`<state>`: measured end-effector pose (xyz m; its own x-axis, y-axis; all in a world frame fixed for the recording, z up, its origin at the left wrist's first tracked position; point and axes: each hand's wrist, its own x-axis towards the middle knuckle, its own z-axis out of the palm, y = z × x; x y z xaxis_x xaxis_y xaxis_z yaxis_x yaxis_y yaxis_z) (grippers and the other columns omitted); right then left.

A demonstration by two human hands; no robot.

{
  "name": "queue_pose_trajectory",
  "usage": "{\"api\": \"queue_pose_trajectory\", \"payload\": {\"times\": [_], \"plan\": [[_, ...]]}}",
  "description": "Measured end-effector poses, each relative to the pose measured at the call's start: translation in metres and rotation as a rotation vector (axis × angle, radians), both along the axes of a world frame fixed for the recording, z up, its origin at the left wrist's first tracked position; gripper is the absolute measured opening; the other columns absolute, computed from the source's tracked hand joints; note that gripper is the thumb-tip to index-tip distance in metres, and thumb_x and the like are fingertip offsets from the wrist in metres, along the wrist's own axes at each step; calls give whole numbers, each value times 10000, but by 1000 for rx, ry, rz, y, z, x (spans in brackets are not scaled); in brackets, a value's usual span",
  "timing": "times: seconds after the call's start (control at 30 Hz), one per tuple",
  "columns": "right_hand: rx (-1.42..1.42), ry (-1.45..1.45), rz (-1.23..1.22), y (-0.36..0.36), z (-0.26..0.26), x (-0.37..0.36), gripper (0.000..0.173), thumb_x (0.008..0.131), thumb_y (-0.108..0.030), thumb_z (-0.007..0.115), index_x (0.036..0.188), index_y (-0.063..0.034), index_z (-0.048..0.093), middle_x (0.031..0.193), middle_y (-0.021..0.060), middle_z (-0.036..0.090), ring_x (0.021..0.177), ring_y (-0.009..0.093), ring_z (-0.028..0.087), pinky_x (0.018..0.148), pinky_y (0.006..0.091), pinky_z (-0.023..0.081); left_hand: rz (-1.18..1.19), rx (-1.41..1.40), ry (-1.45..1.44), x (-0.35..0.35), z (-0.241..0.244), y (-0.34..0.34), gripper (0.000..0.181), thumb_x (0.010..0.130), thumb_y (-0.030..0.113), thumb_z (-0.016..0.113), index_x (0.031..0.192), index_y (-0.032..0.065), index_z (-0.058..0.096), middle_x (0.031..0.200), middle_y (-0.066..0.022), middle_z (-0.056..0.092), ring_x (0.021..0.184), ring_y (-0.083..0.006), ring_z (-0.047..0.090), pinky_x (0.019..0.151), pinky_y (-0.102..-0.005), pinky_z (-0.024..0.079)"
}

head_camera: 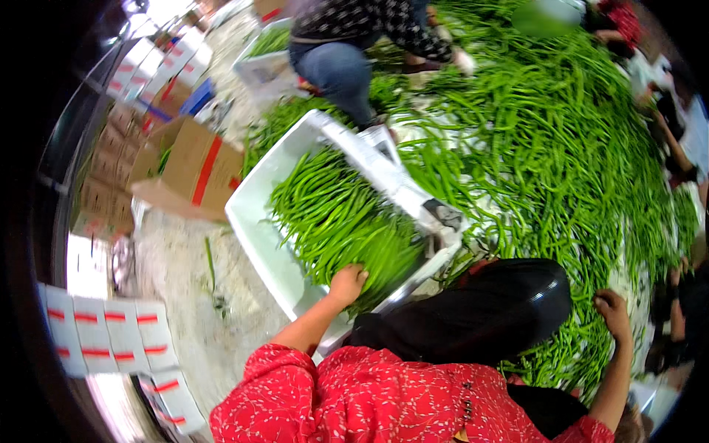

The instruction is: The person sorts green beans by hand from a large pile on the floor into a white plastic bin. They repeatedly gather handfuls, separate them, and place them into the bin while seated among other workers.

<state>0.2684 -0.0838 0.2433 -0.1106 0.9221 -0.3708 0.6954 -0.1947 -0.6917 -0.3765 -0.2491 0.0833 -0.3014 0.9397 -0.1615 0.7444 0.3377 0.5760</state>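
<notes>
A white foam box (260,243), lined with newspaper on its far right side, stands before me with long green chili peppers (327,205) laid in it. My left hand (348,285) reaches into the box and rests on the near part of these peppers, which look blurred there; whether its fingers grip any is unclear. Off to the right, my right hand (612,311) hangs over the edge of a wide heap of green peppers (554,166) on the floor. Its fingers are slightly curled, and no pepper shows in them.
A co-worker in jeans (338,72) bends over the heap beyond the box. An open cardboard carton (194,171) stands left of the box, with stacked white cartons (105,332) farther left. Several people sit along the right edge. A loose pepper (210,263) lies on the floor.
</notes>
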Motion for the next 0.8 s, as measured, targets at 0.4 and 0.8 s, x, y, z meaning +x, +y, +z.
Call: {"api": "queue_pose_trajectory", "payload": {"times": [0.4,0.8], "plan": [[18,-377,-2,15,-92,92,333,802,-207,688,1079,-29,639,982,140,677,853,218,646,754,347,512,-369,543,-74,139,167,175,137,854,36,563,973,-20,602,948,-132,593,848,-240,575,760,-327,464],[528,-761,-17,123,-287,22,314,796,-83,547,1110,-95,567,1098,103,562,1073,280,513,928,403,416,-1108,-62,-500,413,6,336,209,852,143,620,1023,26,641,972,-116,645,864,-229,632,757,-317,492]]}}
